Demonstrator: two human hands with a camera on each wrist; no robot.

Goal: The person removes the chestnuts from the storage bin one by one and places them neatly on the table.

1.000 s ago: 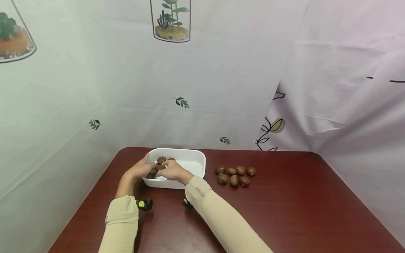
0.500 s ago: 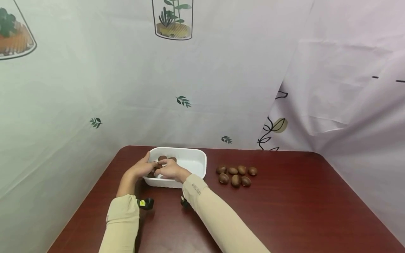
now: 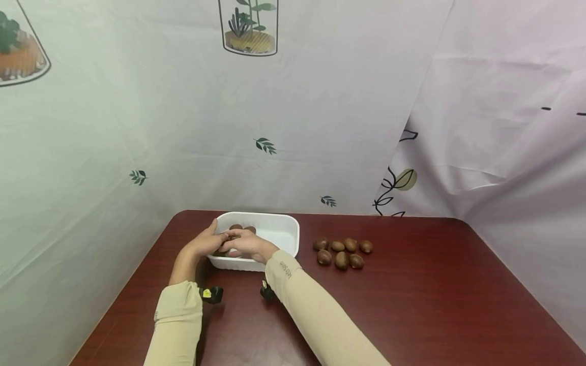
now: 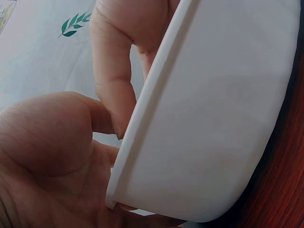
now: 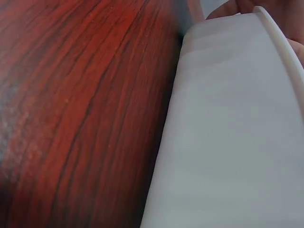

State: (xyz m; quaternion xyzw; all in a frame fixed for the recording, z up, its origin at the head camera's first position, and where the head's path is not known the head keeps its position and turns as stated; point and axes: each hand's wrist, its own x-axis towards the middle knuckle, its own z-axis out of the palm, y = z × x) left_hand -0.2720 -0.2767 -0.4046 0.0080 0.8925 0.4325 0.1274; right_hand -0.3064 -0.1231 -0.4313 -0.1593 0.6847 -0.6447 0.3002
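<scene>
Near the far left of the table is a white plastic tray (image 3: 280, 231) holding several brown chestnuts (image 3: 249, 230). My left hand (image 3: 203, 243) grips the tray's left end, its thumb reaching inside over the rim and its fingers around the outside, as the left wrist view also shows. My right hand (image 3: 247, 245) reaches over the near rim, fingers down among the chestnuts and close to the left thumb. What its fingertips touch is hidden. In the left wrist view a right finger (image 4: 114, 80) bends down behind the tray wall (image 4: 199, 118). The right wrist view mostly shows the tray's outer side (image 5: 228, 123).
Several loose chestnuts (image 3: 342, 260) lie in a cluster on the dark red wooden table (image 3: 435, 295), to the right of the tray. A patterned white curtain (image 3: 293, 127) hangs behind the table's back edge.
My right hand has shifted slightly left and deeper among the chestnuts, now close against the left thumb. The left hand stays at the tray's end.
</scene>
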